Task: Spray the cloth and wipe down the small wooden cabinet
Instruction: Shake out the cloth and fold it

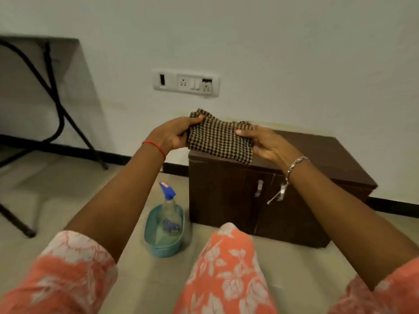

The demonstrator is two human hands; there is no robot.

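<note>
A brown and black checked cloth (220,138) is stretched between both hands above the left end of the small dark wooden cabinet (322,155). My left hand (173,134) grips the cloth's left edge and my right hand (268,143) grips its right edge. The cabinet stands on the floor against the wall, with two doors and metal handles (259,188). A clear spray bottle with a blue trigger head (169,207) stands in a teal tub (158,245) on the floor, left of the cabinet and below my left forearm.
A folding table with black metal legs (56,103) stands at the left. A white switch and socket panel (186,82) is on the wall above the cabinet. My knee in orange floral fabric (226,257) is in front of the cabinet.
</note>
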